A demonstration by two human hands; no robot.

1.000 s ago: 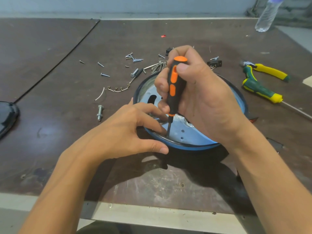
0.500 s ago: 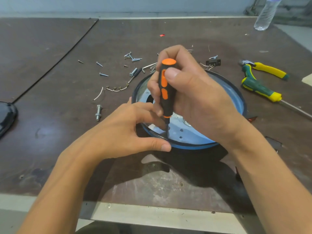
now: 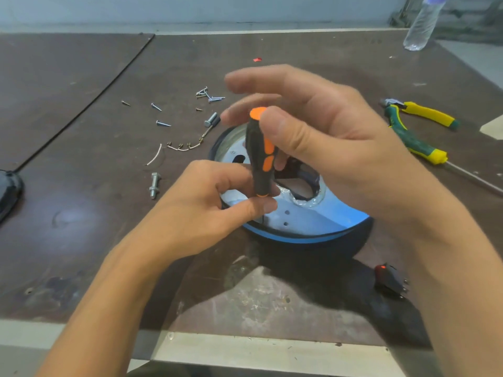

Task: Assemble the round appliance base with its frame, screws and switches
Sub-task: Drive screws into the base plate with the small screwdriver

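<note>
Head view: screwdriver (image 3: 260, 159) near-upright between left fingers (image 3: 255, 206).

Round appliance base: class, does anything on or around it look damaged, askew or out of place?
The round base has a ragged, crumpled silvery edge round its central opening, looking torn. Screws lie scattered on the table beyond it, and a black switch lies loose to its near right.
</note>
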